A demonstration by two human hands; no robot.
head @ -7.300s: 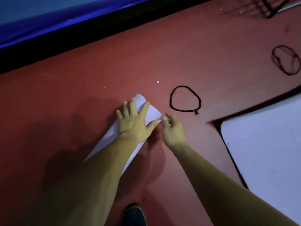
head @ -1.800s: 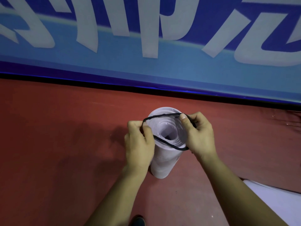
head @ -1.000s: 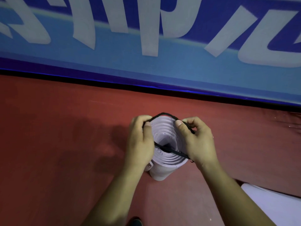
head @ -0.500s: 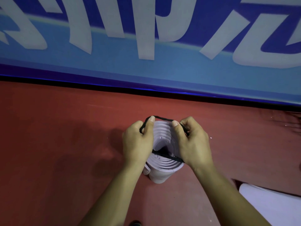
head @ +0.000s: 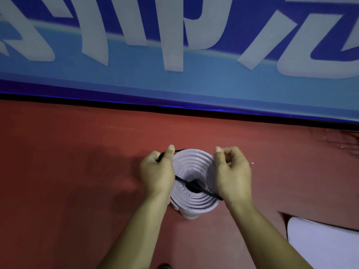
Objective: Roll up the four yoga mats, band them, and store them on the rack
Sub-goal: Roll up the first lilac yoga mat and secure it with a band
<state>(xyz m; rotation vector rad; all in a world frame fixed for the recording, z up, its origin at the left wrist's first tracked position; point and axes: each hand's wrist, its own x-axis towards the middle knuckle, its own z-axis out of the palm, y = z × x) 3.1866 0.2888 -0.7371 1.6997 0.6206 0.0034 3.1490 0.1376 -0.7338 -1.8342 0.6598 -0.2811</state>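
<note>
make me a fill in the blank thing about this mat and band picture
The rolled mat stands on end on the ____ floor. The left hand and right hand stretch a ____ band across the mat's open top. Another mat lies flat at the lower ____ of the view.
Missing words: red; black; right.

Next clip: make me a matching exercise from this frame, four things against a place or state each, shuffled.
1 rolled mat
2 black band
3 second mat
4 banner

A stretched between left hand and right hand
B lying flat at lower right
C standing on end on the red floor
D along the floor's far edge

Pairs: 1-C, 2-A, 3-B, 4-D
</note>
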